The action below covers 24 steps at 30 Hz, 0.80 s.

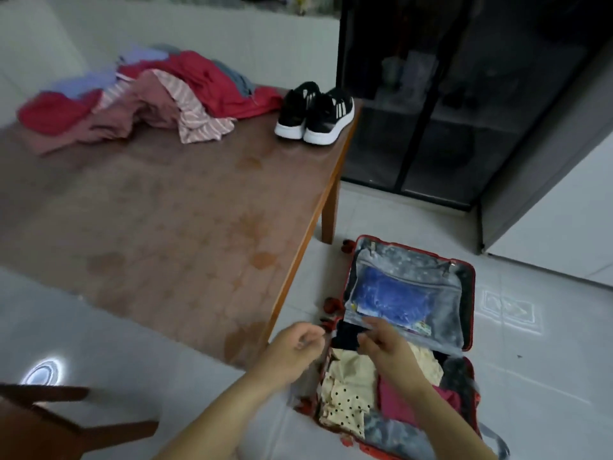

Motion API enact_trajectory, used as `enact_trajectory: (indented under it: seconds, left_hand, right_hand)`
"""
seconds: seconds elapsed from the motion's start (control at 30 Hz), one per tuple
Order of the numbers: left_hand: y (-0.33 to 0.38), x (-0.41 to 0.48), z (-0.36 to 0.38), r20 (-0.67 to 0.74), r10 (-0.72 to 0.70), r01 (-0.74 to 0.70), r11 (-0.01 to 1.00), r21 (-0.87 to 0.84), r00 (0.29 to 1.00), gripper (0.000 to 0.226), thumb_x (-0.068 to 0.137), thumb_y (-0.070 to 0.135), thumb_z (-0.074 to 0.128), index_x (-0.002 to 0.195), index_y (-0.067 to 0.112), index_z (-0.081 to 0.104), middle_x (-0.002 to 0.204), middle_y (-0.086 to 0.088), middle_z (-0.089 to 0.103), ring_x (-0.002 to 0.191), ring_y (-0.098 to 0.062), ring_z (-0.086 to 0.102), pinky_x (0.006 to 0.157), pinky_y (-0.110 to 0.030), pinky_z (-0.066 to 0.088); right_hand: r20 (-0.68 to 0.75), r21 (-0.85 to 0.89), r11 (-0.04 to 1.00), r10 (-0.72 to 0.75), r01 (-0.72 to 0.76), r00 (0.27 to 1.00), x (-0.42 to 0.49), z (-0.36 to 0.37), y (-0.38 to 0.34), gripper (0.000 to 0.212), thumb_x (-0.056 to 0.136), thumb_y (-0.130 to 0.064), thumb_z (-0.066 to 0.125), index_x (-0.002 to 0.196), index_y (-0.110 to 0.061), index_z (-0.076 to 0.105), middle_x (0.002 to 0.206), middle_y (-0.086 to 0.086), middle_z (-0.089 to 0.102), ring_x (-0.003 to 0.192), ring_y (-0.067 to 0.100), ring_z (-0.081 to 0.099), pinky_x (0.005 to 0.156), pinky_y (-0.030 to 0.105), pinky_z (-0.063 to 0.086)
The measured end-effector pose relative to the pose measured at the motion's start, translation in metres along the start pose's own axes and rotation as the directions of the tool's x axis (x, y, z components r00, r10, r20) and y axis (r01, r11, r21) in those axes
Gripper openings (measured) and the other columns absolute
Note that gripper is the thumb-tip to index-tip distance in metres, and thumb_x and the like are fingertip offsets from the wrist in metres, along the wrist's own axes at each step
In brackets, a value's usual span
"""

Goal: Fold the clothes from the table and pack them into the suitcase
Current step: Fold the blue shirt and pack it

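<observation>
Red and pink clothes (149, 94) lie heaped on the brown wooden table (166, 227) — in the open red hard suitcase (470, 310) on the floor the right hand (384, 343) pinches a black cloth (345, 336), the left hand (298, 343) curled beside it — holding what, I cannot tell.

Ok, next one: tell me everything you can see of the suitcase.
The suitcase is red, looks hard-shelled, and lies open flat on the tiled floor beside the table. Red wheels show on its table side. The far half has a grey divider with something blue behind it. The near half holds a folded cream dotted piece, a magenta one and dark ones. The left hand hovers at its table-side edge; the right hand is at the divider's near edge, grip too blurred to tell.
</observation>
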<state>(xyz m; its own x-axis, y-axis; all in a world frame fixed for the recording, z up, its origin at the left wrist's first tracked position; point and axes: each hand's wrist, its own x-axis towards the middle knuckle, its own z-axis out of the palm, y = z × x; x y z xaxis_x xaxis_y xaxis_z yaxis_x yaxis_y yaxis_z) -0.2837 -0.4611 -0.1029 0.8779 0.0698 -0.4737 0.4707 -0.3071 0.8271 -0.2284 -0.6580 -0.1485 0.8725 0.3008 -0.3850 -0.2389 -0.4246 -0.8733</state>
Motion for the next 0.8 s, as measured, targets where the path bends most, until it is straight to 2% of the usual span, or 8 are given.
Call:
enact_trajectory:
  seconds: [0.13,0.3,0.37,0.43,0.53,0.6,0.73,0.8]
  left_hand:
    - [0.009,-0.016,-0.074,-0.064,0.045,-0.052,0.992,-0.115,0.997,0.013,0.094,0.016,0.056,0.101,0.027,0.056,0.093,0.006,0.062,0.083,-0.004,0.063,0.066,-0.020,0.050]
    - [-0.009,-0.028,-0.213,-0.205,0.111,-0.116,0.993,-0.012,0.972,0.035,0.090,0.016,0.061,0.122,0.006,0.051,0.083,0.006,0.057,0.060,0.011,0.055,0.056,-0.009,0.042]
    - [-0.017,-0.035,-0.268,-0.248,0.121,-0.114,0.993,0.041,0.961,0.032,0.092,0.010,0.059,0.122,0.006,0.050,0.084,0.006,0.058,0.059,0.012,0.055,0.056,-0.007,0.042]
    - [-0.021,-0.041,-0.318,-0.294,0.116,-0.095,0.992,0.085,0.949,0.029,0.093,0.010,0.056,0.122,0.008,0.050,0.090,0.002,0.059,0.066,0.009,0.057,0.059,-0.008,0.043]
    - [-0.025,-0.036,-0.376,-0.337,0.100,-0.070,0.993,0.100,0.936,0.034,0.094,0.020,0.056,0.127,0.010,0.049,0.107,-0.001,0.059,0.095,-0.016,0.063,0.074,-0.023,0.049]
    - [-0.026,-0.024,-0.399,-0.353,0.092,-0.057,0.993,0.108,0.931,0.034,0.095,0.023,0.055,0.127,0.014,0.049,0.112,-0.001,0.059,0.104,-0.021,0.062,0.081,-0.028,0.049]
    - [-0.025,0.019,-0.427,-0.384,0.097,-0.079,0.995,0.061,0.918,0.038,0.094,0.014,0.056,0.130,0.006,0.046,0.107,-0.008,0.059,0.086,-0.019,0.060,0.057,-0.010,0.045]
    - [-0.026,0.043,-0.442,-0.401,0.092,-0.082,0.996,0.043,0.911,0.040,0.093,0.012,0.057,0.130,0.005,0.046,0.103,-0.006,0.057,0.087,-0.020,0.059,0.053,-0.011,0.042]
  right_hand:
    - [0.009,0.056,0.987,-0.150,0.149,0.989,0.016,0.043,-0.084,0.033,0.092,-0.010,0.058,0.121,-0.024,0.051,0.090,0.008,0.068,0.079,0.011,0.068,0.067,0.017,0.053]
    - [0.017,0.040,0.962,-0.272,0.271,0.962,0.040,0.128,-0.164,0.032,0.088,-0.030,0.063,0.119,-0.032,0.052,0.090,0.000,0.070,0.078,0.012,0.070,0.069,0.017,0.053]
    - [0.017,0.025,0.958,-0.286,0.285,0.958,0.049,0.162,-0.184,0.040,0.087,-0.034,0.063,0.124,-0.023,0.051,0.090,0.001,0.069,0.075,0.012,0.070,0.070,0.018,0.054]
    - [0.031,0.027,0.961,-0.277,0.276,0.960,0.056,0.191,-0.201,0.036,0.091,-0.017,0.062,0.125,-0.017,0.050,0.092,0.005,0.067,0.073,0.012,0.069,0.067,0.014,0.052]
    - [0.060,0.000,0.962,-0.274,0.274,0.960,0.067,0.222,-0.219,0.036,0.090,-0.010,0.061,0.124,-0.017,0.050,0.095,0.008,0.065,0.074,0.013,0.068,0.063,0.010,0.048]
    - [0.060,-0.013,0.965,-0.262,0.264,0.963,0.081,0.231,-0.229,0.034,0.089,-0.009,0.062,0.121,-0.015,0.054,0.099,0.007,0.065,0.075,0.014,0.069,0.065,0.013,0.049]
    - [0.039,-0.061,0.963,-0.260,0.262,0.965,0.118,0.234,-0.253,0.038,0.088,-0.009,0.063,0.122,-0.019,0.050,0.096,0.013,0.065,0.074,0.014,0.067,0.061,0.010,0.047]
    - [0.027,-0.078,0.963,-0.257,0.258,0.966,0.146,0.234,-0.264,0.037,0.088,-0.011,0.064,0.120,-0.020,0.050,0.094,0.011,0.065,0.072,0.011,0.068,0.059,0.009,0.046]
